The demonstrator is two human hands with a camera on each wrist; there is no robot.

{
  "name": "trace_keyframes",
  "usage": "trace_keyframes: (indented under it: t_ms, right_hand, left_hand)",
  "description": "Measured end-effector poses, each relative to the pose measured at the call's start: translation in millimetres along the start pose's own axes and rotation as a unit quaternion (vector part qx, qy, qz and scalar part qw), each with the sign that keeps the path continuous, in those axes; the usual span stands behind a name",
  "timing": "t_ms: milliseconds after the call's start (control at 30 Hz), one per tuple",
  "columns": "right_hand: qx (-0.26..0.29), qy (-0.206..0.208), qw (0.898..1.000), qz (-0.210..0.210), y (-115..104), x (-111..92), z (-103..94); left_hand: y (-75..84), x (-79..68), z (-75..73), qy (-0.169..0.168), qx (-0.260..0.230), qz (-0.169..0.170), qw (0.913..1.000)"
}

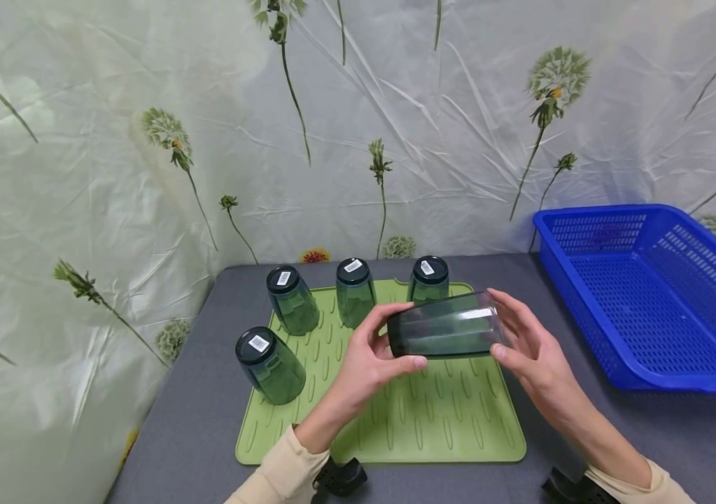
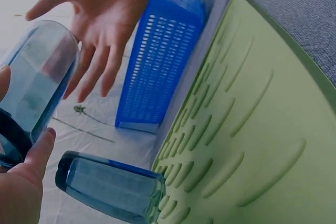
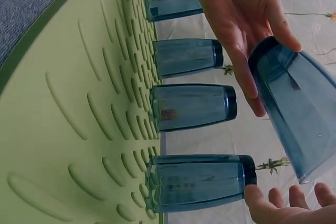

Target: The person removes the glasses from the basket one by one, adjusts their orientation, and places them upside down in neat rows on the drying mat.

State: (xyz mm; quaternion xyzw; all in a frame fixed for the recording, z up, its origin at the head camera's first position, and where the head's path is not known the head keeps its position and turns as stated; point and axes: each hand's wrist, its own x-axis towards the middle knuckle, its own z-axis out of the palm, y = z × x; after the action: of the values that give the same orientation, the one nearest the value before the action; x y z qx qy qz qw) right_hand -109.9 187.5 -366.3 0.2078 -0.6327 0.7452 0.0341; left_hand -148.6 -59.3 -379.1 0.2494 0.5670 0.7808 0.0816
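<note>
A dark green drinking glass [image 1: 448, 325] lies tilted nearly sideways in the air above a green drying mat [image 1: 458, 434]. My left hand [image 1: 364, 367] grips it round its dark base end, thumb on the near side. At the open rim is my right hand [image 1: 537, 364], its fingers spread and loosely bent; in the left wrist view this right hand [image 2: 107, 19] shows an open palm beyond the rim. Whether its fingertips touch the glass is hard to tell. Several like glasses stand upside down on the mat, including a front left glass [image 1: 278, 378] and a back middle glass [image 1: 355, 297].
To the right stands a blue plastic basket [image 1: 635, 357] with perforated walls. Grey cloth [image 1: 175, 434] covers the table under the mat. Behind it hangs a pale sheet [image 1: 458, 140] with a dandelion print.
</note>
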Motion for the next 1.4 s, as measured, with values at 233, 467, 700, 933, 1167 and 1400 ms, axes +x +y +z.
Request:
trace_keyframes:
  t_ms: [233,467,700,933,1167,1400]
  right_hand:
    - [-0.032,-0.011,0.999,0.011,1,-3,-0.4]
    - [-0.030,-0.036,0.998,-0.028,6,1,-6.6]
    - [-0.049,-0.032,0.997,-0.043,10,4,-12.8]
    - [-0.059,-0.037,0.997,-0.044,13,4,-13.1]
    - [-0.052,-0.058,0.994,-0.074,13,4,-10.2]
    - [-0.075,-0.061,0.993,-0.069,13,3,-9.6]
  left_hand:
    - [3.7,-2.9,-5.9,0.004,-0.015,0.010,0.9998]
    - [13.7,-3.4,-14.5,0.005,0.030,0.018,0.9994]
    - [23.9,-5.8,-23.0,0.014,0.065,0.030,0.9973]
    - [31.3,-10.0,-29.1,0.021,0.070,0.034,0.9968]
    - [39.1,-11.5,-32.2,0.054,0.069,0.051,0.9949]
    - [45.4,-12.5,-36.5,0.075,0.083,0.067,0.9914]
